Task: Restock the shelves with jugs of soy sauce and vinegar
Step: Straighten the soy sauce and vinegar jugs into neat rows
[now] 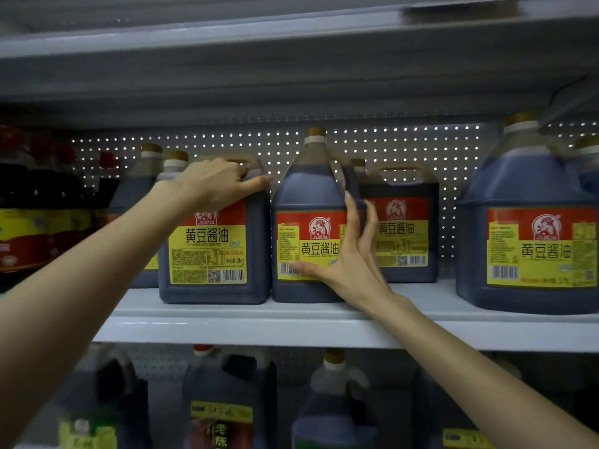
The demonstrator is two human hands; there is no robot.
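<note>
My left hand [220, 186] curls round the handle of an upright soy sauce jug [214, 254] on the shelf [227, 325], label facing me, while my right hand [343, 264] presses straight-fingered against the neighbouring jug [308, 196].

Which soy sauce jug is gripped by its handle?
The jug left of centre: the left hand curls round its top handle. The right hand only touches its neighbour.
</note>
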